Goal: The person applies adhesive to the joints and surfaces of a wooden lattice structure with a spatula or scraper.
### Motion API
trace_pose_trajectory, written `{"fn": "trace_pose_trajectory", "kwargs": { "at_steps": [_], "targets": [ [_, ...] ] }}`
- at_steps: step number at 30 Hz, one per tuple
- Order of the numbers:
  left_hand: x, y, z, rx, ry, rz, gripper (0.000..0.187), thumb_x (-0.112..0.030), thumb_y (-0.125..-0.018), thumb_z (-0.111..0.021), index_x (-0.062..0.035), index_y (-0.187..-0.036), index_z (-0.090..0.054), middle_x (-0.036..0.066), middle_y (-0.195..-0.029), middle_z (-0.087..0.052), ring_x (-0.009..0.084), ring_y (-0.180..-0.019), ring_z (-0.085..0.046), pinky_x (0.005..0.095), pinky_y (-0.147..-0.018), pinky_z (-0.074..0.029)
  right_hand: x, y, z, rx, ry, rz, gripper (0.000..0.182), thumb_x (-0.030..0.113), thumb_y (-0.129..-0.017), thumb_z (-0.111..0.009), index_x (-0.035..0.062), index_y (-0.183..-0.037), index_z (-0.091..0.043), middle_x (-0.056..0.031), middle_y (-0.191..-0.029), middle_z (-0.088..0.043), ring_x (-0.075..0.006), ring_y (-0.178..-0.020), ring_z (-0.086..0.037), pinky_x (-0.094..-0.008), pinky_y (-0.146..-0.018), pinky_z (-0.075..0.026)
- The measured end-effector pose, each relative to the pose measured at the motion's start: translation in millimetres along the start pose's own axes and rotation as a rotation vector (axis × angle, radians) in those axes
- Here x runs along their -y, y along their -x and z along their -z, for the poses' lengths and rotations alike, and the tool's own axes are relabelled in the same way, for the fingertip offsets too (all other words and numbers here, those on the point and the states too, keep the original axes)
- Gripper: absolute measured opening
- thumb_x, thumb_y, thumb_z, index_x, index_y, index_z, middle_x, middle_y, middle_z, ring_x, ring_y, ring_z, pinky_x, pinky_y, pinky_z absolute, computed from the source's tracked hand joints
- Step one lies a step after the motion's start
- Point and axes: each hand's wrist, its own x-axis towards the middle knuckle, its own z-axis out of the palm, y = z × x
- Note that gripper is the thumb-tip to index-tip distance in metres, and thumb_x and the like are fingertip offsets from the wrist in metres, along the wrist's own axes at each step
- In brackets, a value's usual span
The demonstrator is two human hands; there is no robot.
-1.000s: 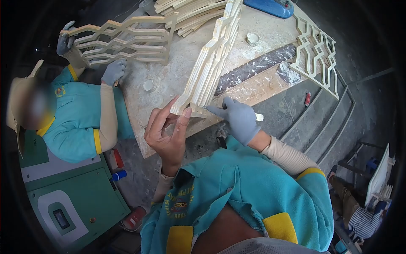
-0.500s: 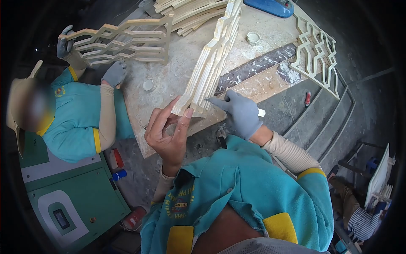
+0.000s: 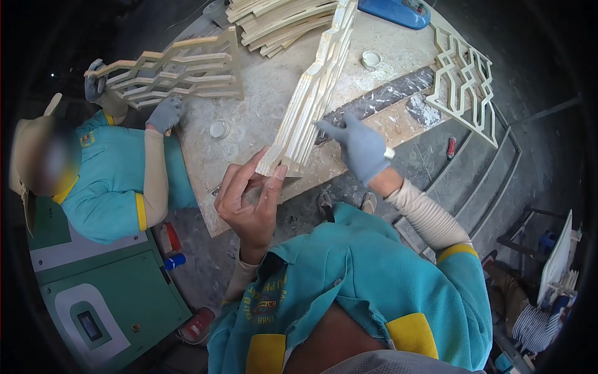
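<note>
A pale wooden lattice panel [image 3: 306, 103], seen edge-on, rises from my left hand across the table. My bare left hand [image 3: 249, 202] grips its near end between thumb and fingers. My right hand [image 3: 362, 149], in a grey glove, is beside the panel's right side, index finger stretched towards its slats. The other fingers are curled round a tool whose white handle end [image 3: 389, 153] pokes out; the rest of it is hidden by the glove.
Across the worktable [image 3: 205, 162], a co-worker [image 3: 118, 168] holds another lattice panel [image 3: 180, 68]. Small tubs of white paste [image 3: 371, 60] [image 3: 218, 128] stand on top. Stacked wooden strips [image 3: 280, 28], a blue tool [image 3: 395, 11], a smeared dark strip [image 3: 386, 93] and a further panel [image 3: 464, 84] lie around.
My right hand has moved up and slightly right along the panel. The panel in my left hand has shifted slightly. The co-worker's panel has moved a little left.
</note>
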Motion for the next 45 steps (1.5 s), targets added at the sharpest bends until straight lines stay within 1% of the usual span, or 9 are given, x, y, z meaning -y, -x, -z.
{"fn": "trace_pose_trajectory", "kwargs": {
  "at_steps": [7, 9, 13, 15, 19, 22, 32, 41, 45],
  "targets": [
    [7.7, -2.0, 1.0, -0.055, 0.025, 0.014, 0.036, 0.0, -0.08, -0.079, 0.0034, -0.116, -0.072, 0.007, -0.084, -0.063, 0.011, -0.071, -0.063, 0.0242, -0.063, -0.054, 26.8, 26.5, 14.5, 0.175, -0.211, 0.069, 0.062, -0.003, -0.077, -0.059, 0.0311, -0.128, -0.068, -0.0103, -0.083, -0.054, -0.0303, -0.068, -0.061, -0.0409, -0.06, -0.051],
    [4.2, -1.2, 3.4, 0.005, 0.014, 0.071, 0.032, 0.002, -0.087, -0.073, 0.0069, -0.118, -0.069, 0.008, -0.097, -0.065, 0.0128, -0.087, -0.065, 0.0247, -0.075, -0.054, 20.2, 17.1, 14.7, 0.067, -0.295, 0.034, 0.064, -0.004, -0.076, -0.06, 0.0313, -0.129, -0.067, -0.0099, -0.083, -0.054, -0.0301, -0.069, -0.062, -0.0419, -0.062, -0.052],
    [5.5, -3.2, 5.3, 0.009, 0.015, 0.068, 0.032, 0.002, -0.087, -0.073, 0.0073, -0.118, -0.068, 0.008, -0.099, -0.065, 0.0128, -0.087, -0.065, 0.0248, -0.076, -0.053, 22.1, 11.4, 4.8, 0.055, -0.086, 0.029, 0.063, -0.004, -0.077, -0.06, 0.0308, -0.129, -0.067, -0.0103, -0.082, -0.054, -0.0303, -0.069, -0.062, -0.0425, -0.062, -0.052],
    [11.3, -4.3, 5.3, -0.078, 0.052, 0.059, 0.036, -0.001, -0.081, -0.079, 0.003, -0.116, -0.072, 0.005, -0.083, -0.061, 0.0091, -0.071, -0.06, 0.0223, -0.061, -0.05, 31.8, 22.9, 5.6, 0.12, -0.14, 0.122, 0.064, -0.007, -0.078, -0.057, 0.0311, -0.129, -0.067, -0.0109, -0.083, -0.054, -0.0313, -0.067, -0.062, -0.0423, -0.061, -0.052],
    [6.8, -7.8, 6.8, -0.106, 0.068, 0.091, 0.037, -0.001, -0.081, -0.079, 0.0034, -0.117, -0.072, 0.005, -0.083, -0.061, 0.0083, -0.069, -0.058, 0.0222, -0.061, -0.05, 23.1, 15.6, 16.0, 0.219, -0.269, 0.059, 0.064, -0.006, -0.079, -0.056, 0.0324, -0.129, -0.067, -0.0113, -0.084, -0.054, -0.0317, -0.067, -0.062, -0.0424, -0.06, -0.052],
    [10.4, -4.8, 7.5, -0.077, 0.058, 0.055, 0.037, 0.0, -0.081, -0.079, 0.0034, -0.117, -0.072, 0.005, -0.084, -0.061, 0.008, -0.069, -0.057, 0.022, -0.061, -0.05, 16.6, 3.4, 15.6, 0.043, -0.211, -0.003, 0.064, -0.005, -0.079, -0.058, 0.0339, -0.129, -0.067, -0.0108, -0.085, -0.054, -0.0311, -0.068, -0.061, -0.0423, -0.062, -0.052],
    [8.8, -6.5, 10.9, -0.088, 0.05, 0.052, 0.037, 0.0, -0.081, -0.078, 0.0037, -0.117, -0.071, 0.006, -0.086, -0.062, 0.0084, -0.07, -0.059, 0.0221, -0.062, -0.051, 26.3, 26.0, 14.7, 0.296, -0.4, 0.088, 0.061, -0.004, -0.077, -0.06, 0.0291, -0.129, -0.068, -0.011, -0.081, -0.053, -0.0301, -0.07, -0.062, -0.0411, -0.063, -0.051],
    [12.6, -6.6, 11.8, -0.085, 0.079, 0.054, 0.035, 0.001, -0.083, -0.076, 0.004, -0.117, -0.071, 0.005, -0.086, -0.062, 0.007, -0.072, -0.059, 0.0206, -0.062, -0.049, 19.0, 8.4, 3.5, 0.024, -0.197, -0.049, 0.059, -0.005, -0.081, -0.058, 0.0294, -0.127, -0.069, -0.0102, -0.082, -0.058, -0.0297, -0.072, -0.064, -0.0394, -0.065, -0.051],
    [21.4, -9.6, 15.7, -0.129, 0.101, 0.098, 0.032, 0.001, -0.085, -0.075, 0.0048, -0.117, -0.071, 0.004, -0.088, -0.062, 0.0062, -0.075, -0.058, 0.0195, -0.063, -0.047, 11.1, 31.7, -8.7, 0.228, -0.546, 0.047, 0.044, 0.003, -0.086, -0.059, 0.0264, -0.122, -0.072, -0.0134, -0.084, -0.059, -0.0316, -0.072, -0.063, -0.0422, -0.066, -0.051]
  ]
}}
